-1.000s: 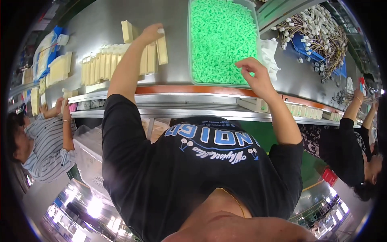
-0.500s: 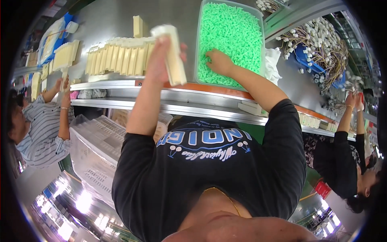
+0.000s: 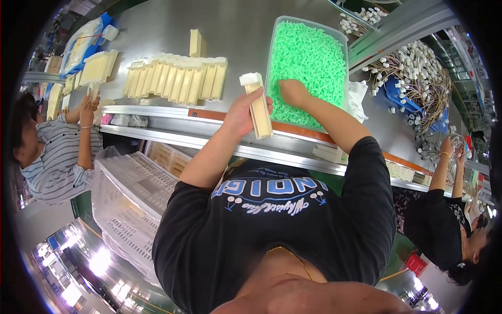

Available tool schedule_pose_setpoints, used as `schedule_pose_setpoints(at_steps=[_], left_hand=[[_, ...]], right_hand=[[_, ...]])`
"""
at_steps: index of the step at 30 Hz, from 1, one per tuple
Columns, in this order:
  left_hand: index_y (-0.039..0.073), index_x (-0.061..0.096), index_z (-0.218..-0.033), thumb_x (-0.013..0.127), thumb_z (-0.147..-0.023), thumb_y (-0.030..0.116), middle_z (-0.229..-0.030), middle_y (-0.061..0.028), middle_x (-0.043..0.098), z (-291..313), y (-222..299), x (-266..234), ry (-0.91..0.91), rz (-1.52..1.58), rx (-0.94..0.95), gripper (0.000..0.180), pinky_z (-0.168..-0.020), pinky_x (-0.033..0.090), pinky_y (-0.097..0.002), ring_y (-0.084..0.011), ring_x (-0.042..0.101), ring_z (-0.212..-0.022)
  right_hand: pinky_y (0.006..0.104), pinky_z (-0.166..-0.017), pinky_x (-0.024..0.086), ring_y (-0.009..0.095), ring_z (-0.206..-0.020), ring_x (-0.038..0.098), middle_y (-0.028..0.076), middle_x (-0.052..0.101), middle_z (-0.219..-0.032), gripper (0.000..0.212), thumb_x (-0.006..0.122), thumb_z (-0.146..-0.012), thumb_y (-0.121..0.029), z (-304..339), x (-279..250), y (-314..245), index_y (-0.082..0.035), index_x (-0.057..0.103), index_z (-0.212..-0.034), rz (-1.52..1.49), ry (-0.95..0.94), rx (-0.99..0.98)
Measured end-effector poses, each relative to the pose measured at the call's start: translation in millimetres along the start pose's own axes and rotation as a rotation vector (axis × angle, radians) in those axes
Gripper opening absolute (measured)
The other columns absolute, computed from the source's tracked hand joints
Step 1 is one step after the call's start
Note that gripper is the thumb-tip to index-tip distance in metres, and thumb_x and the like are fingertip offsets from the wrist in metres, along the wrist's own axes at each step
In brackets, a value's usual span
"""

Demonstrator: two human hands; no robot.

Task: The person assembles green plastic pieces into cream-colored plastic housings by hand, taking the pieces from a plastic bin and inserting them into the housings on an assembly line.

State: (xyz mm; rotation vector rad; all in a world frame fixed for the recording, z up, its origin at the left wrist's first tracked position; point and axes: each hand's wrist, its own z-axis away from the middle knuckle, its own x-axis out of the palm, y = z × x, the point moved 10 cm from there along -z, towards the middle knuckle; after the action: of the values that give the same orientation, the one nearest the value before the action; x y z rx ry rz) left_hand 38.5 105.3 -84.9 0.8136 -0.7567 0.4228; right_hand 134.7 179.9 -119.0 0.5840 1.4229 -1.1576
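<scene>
My left hand is wrapped round a long cream plastic housing with a white end. The housing is tilted upright in front of the table edge, its recessed face showing. Beside it, my right hand is dipped into a clear plastic bin full of small bright green pieces. The fingers of that hand are mostly hidden, so what they hold does not show. Further left on the metal table stands a row of similar cream housings, with a single one behind it.
A white cloth lies right of the bin. Bundles of wires with white connectors are heaped at the right. A bagged plastic crate stands below the table at the left. A person in stripes and another in black work on either side.
My left hand has brought the housing right and down, close to the bin's left side. My right hand remains among the green pieces, its fingers now less visible. The view has shifted slightly.
</scene>
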Motion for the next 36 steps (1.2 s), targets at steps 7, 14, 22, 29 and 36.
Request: schedule_pose_setpoints(at_steps=[7,14,22,29,36], left_hand=[[0.005,0.049,-0.089,0.051,-0.084,0.024,-0.075,-0.0092,0.056,7.2,7.8,23.7,-0.131,-0.049,0.043,0.020,-0.059,0.046,-0.0287,-0.0188,0.055,-0.066],[0.004,0.046,-0.098,0.054,-0.082,0.020,-0.074,-0.0089,0.056,51.5,-1.2,67.2,-0.507,-0.383,-0.013,0.024,-0.053,0.045,-0.0267,-0.0152,0.055,-0.061],[0.000,0.044,-0.102,0.053,-0.082,0.018,-0.070,-0.0098,0.055,78.7,-42.6,108.3,-0.933,-0.500,-0.283,0.029,-0.050,0.044,-0.0246,-0.0141,0.054,-0.056],[-0.004,0.050,-0.084,0.061,-0.075,0.022,-0.058,-0.0143,0.052,93.2,-57.2,114.0,-1.015,-0.140,-0.482,0.030,-0.036,0.037,-0.0246,-0.0173,0.050,-0.043],[-0.001,0.044,-0.100,0.054,-0.080,0.015,-0.065,-0.0113,0.053,87.5,-46.8,112.8,-0.965,-0.284,-0.371,0.028,-0.045,0.041,-0.0252,-0.0153,0.052,-0.051]], right_hand=[[0.0391,-0.057,0.045,0.030,-0.066,0.058,0.019,0.058,-0.070,0.012,0.052,-0.068,-0.008,-7.9,-3.2,14.4,-0.001,0.056,-0.078,0.035,-0.027,0.016],[0.0218,-0.051,0.040,0.007,-0.060,0.051,0.003,0.055,-0.068,0.005,0.056,-0.069,0.003,61.9,-181.2,-66.5,0.000,0.055,-0.072,-1.034,0.067,-0.108],[0.0307,-0.051,0.038,0.025,-0.062,0.050,0.010,0.049,-0.067,0.011,0.053,-0.065,0.008,128.0,-197.9,-131.7,0.000,0.050,-0.071,-0.546,0.078,-0.446],[0.0338,-0.057,0.041,0.028,-0.068,0.051,0.010,0.050,-0.073,0.016,0.053,-0.062,0.010,140.3,-196.3,-150.2,0.000,0.049,-0.074,-0.505,0.043,-0.658],[0.0321,-0.059,0.043,0.027,-0.071,0.052,0.011,0.052,-0.077,0.016,0.054,-0.064,0.010,143.3,-197.0,-151.3,0.001,0.051,-0.077,-0.428,0.134,-0.749]])
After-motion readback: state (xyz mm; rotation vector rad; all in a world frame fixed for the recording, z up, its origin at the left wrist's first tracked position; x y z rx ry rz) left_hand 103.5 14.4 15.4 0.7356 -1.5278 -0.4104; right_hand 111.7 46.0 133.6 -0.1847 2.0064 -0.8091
